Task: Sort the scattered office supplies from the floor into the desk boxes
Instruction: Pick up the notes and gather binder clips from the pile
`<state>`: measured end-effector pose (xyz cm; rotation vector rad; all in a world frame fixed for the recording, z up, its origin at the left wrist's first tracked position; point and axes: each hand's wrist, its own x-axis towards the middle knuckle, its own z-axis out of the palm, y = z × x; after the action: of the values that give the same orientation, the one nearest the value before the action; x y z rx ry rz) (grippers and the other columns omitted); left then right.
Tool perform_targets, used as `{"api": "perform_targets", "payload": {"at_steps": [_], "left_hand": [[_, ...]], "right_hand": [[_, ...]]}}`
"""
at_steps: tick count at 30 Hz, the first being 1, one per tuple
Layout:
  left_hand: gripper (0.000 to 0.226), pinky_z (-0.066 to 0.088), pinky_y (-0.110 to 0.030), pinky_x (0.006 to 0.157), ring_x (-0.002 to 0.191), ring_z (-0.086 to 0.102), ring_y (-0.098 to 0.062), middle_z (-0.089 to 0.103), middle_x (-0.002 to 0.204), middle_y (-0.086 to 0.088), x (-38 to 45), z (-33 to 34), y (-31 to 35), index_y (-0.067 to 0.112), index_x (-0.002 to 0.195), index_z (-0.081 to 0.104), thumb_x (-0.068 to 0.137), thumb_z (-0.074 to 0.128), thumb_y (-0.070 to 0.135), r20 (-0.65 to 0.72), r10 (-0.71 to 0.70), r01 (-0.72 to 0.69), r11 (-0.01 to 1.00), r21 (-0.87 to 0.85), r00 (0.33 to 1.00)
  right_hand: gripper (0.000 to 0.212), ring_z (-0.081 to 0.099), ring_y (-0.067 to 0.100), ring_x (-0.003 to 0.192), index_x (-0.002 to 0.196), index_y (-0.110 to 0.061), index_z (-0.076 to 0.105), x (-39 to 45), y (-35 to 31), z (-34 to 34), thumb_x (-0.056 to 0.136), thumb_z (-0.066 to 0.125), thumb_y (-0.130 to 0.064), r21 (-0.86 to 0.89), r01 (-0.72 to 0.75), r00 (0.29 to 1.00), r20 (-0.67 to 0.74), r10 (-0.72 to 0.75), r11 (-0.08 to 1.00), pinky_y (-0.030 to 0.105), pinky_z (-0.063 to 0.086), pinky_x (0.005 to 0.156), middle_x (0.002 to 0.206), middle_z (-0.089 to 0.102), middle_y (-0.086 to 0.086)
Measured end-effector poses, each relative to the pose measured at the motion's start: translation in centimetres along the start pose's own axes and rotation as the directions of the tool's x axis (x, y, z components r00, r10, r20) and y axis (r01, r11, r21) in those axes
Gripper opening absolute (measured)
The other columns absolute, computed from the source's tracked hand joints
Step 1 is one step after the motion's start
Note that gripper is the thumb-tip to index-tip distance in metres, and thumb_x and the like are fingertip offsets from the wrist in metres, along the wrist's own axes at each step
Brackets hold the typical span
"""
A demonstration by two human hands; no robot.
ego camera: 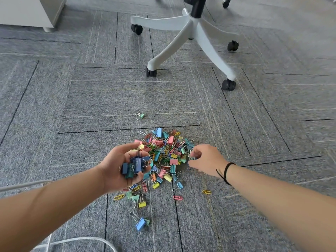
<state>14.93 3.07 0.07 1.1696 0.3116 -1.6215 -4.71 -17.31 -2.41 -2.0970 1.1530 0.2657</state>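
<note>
Our left hand [125,165] cups a clutch of dark blue binder clips [134,165], fingers curled round them. To its right the pile [164,153] of clips and paper clips lies on the carpet [127,99]. Our right hand [203,160] pinches 1 clip [192,157] at the pile's edge. These are light, stiff and snaggy (wire handles tangle), so we judge the body the best hold.
</note>
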Motion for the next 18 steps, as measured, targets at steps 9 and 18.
{"api": "perform_targets", "payload": {"at_steps": [9,18], "left_hand": [[0.047,0.057,-0.032,0.047,0.073,0.069,-0.031,0.069,0.086,-0.019,-0.6,0.4,-0.1,0.001,0.099,0.065,0.088,0.063,0.046,0.036,-0.021,0.021,1.000,-0.003,0.999],[0.062,0.062,-0.040,0.061,0.084,0.072,-0.036,0.072,0.098,-0.023,-0.9,0.1,0.1,-0.003,0.119,0.062,0.092,0.055,0.053,0.056,-0.042,0.043,0.999,-0.023,0.998]], "right_hand": [[0.011,0.062,0.020,0.056,0.096,0.004,0.066,-1.5,-2.8,-1.8,0.087,0.063,0.009,0.524,-0.184,0.962,0.270,0.043,0.832,0.029,0.056,0.054,0.070,0.067,0.015],[0.014,0.064,0.017,0.058,0.100,0.002,0.069,-5.2,-13.9,-1.8,0.087,0.066,0.005,0.559,0.093,0.946,0.210,-0.249,0.824,0.025,0.054,0.053,0.074,0.068,0.013]]}}
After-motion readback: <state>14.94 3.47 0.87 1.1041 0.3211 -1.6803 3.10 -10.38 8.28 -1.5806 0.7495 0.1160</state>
